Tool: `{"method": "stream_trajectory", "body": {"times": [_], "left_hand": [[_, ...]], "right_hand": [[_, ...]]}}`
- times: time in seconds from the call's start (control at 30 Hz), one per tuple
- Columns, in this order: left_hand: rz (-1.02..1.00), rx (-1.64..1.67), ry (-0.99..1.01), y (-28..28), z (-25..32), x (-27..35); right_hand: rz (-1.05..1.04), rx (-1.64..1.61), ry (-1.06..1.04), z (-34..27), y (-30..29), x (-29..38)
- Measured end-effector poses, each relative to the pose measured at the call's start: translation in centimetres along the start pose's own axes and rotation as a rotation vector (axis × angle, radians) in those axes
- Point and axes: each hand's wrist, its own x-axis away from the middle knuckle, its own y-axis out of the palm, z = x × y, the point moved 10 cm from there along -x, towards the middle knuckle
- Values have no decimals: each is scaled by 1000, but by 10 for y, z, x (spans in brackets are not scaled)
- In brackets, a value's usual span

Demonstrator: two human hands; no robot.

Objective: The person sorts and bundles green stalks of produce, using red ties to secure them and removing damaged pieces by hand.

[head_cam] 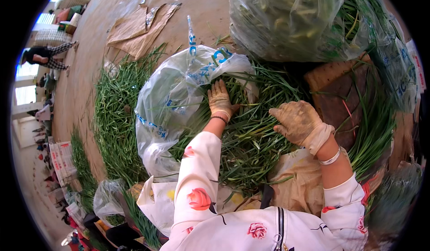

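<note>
My left hand (220,100), in a soiled thin glove, lies with its fingers spread on long green leafy stalks (255,130) at the mouth of a clear plastic bag (174,93) with blue printing. Right of it, my right hand (295,121), gloved too, is held above the right side of the same heap with its fingers curled; whether anything is inside them cannot be told. The bag lies on its side, partly filled with stalks. Under my right forearm is a tan cloth or sack (295,180) over my lap.
A large filled plastic bag (285,22) stands at the top right, by a brown block-like thing (339,96). Cut greens (117,116) are piled on the floor at left, below a flattened tan sack (141,28). More long stalks (379,143) lie at right. A person (43,56) is far off at left.
</note>
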Motion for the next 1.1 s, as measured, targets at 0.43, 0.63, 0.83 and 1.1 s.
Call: {"method": "stream_trajectory", "body": {"times": [0.43, 0.63, 0.83, 1.1], "left_hand": [[7, -213, -93, 56, 14, -6], [-348, 73, -107, 46, 7, -15], [-414, -126, -149, 49, -14, -32], [-366, 8, -205, 53, -17, -26]], "right_hand": [[-362, -70, 63, -5, 23, -1], [-327, -45, 57, -3, 23, -2], [-358, -9, 50, -5, 28, 1], [-120, 4, -37, -7, 17, 0]]}}
